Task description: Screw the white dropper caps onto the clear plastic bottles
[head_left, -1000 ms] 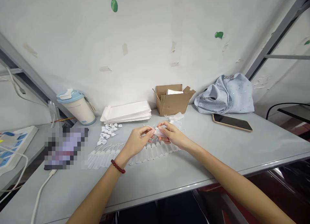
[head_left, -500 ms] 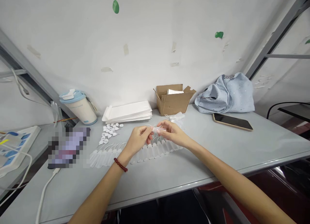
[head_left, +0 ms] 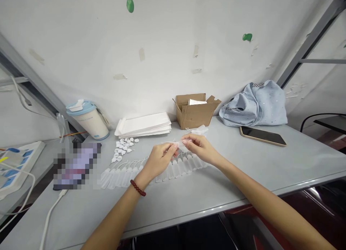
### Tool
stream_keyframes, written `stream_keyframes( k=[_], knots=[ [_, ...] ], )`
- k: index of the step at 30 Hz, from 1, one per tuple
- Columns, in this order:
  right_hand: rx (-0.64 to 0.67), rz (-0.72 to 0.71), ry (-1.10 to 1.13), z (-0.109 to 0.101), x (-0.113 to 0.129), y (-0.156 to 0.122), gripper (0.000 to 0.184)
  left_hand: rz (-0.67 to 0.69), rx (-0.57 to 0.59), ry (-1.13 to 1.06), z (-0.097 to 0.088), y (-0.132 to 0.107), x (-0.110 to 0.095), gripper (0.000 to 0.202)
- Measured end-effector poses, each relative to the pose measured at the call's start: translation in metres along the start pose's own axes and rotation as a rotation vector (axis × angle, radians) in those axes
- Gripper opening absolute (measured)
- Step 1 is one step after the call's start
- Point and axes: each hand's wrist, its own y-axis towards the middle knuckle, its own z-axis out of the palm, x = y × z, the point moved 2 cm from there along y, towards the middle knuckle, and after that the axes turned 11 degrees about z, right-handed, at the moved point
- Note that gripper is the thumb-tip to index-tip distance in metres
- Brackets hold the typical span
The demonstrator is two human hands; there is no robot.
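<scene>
My left hand (head_left: 161, 158), with a dark red bead bracelet (head_left: 138, 188) on its wrist, pinches one end of a small translucent plastic sleeve (head_left: 182, 146). The fingertips of my right hand (head_left: 201, 147) grip the sleeve's other end. Fingers partly cover this piece, so its detail is hard to make out. Below both hands, a long row of similar translucent sleeves (head_left: 176, 169) with white cords lies on the grey table (head_left: 216, 203). Small white pointed caps (head_left: 123, 148) sit in a cluster left of my hands. More sleeves (head_left: 199, 130) lie just beyond my right hand.
Behind the hands are a stack of white envelopes (head_left: 144, 124) and an open cardboard box (head_left: 196, 115). A cup (head_left: 88, 122) and a blurred-out device (head_left: 78, 165) with a white cable stand left. A phone (head_left: 262, 136) and blue fabric bag (head_left: 256, 106) lie right.
Both hands have shifted slightly right in the picture, still holding the sleeve between them. The sleeve is now turned differently in the fingers. The view itself has moved a little.
</scene>
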Motion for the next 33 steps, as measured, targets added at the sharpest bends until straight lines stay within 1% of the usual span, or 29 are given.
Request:
stream_keyframes(
  k=[2,3,4,7,9,11,14,16,18,20,23,25,26,29,33],
  knots=[
    [-0.041,-0.087,-0.126,0.000,0.002,-0.002,0.028,-0.066,0.037,-0.133,0.000,0.001,0.001,0.038],
    [-0.044,-0.111,-0.157,0.000,0.002,-0.002,0.028,-0.067,0.046,-0.159,0.000,0.001,0.000,0.038],
    [-0.039,-0.125,-0.171,0.000,0.002,-0.003,0.028,-0.036,0.048,-0.130,0.000,0.001,-0.001,0.038],
    [-0.004,-0.116,-0.144,0.001,0.000,-0.002,0.031,0.140,0.023,0.114,0.001,-0.001,-0.004,0.041],
    [0.045,-0.065,-0.065,0.001,-0.003,0.000,0.034,0.248,-0.003,0.258,0.002,-0.004,-0.003,0.039],
    [0.113,0.017,0.038,0.002,-0.006,0.002,0.036,0.355,-0.009,0.377,0.004,-0.007,0.000,0.034],
    [0.206,0.149,0.177,0.002,-0.010,0.004,0.042,0.551,-0.012,0.592,0.007,-0.009,0.003,0.028],
    [0.233,0.215,0.236,0.002,-0.011,0.005,0.045,0.601,-0.005,0.628,0.007,-0.009,0.004,0.025],
    [0.231,0.241,0.255,0.003,-0.012,0.006,0.047,0.580,-0.002,0.585,0.007,-0.008,0.005,0.023],
    [0.210,0.207,0.229,0.003,-0.013,0.006,0.044,0.514,-0.009,0.506,0.005,-0.005,0.004,0.022],
    [0.136,0.066,0.062,0.002,-0.010,0.006,0.032,0.356,0.007,0.391,0.002,-0.003,0.002,0.025],
    [0.076,-0.021,-0.077,0.002,-0.008,0.005,0.029,0.268,0.057,0.348,0.001,-0.001,0.000,0.034],
    [0.054,-0.049,-0.129,0.002,-0.007,0.004,0.027,0.253,0.082,0.348,0.001,-0.001,-0.001,0.038],
    [0.028,-0.066,-0.192,0.005,-0.007,0.003,0.026,0.277,0.119,0.373,0.000,0.000,0.000,0.041],
    [0.033,-0.009,-0.160,0.009,-0.013,0.004,0.027,0.358,0.100,0.462,0.000,-0.001,0.004,0.037]
  ],
)
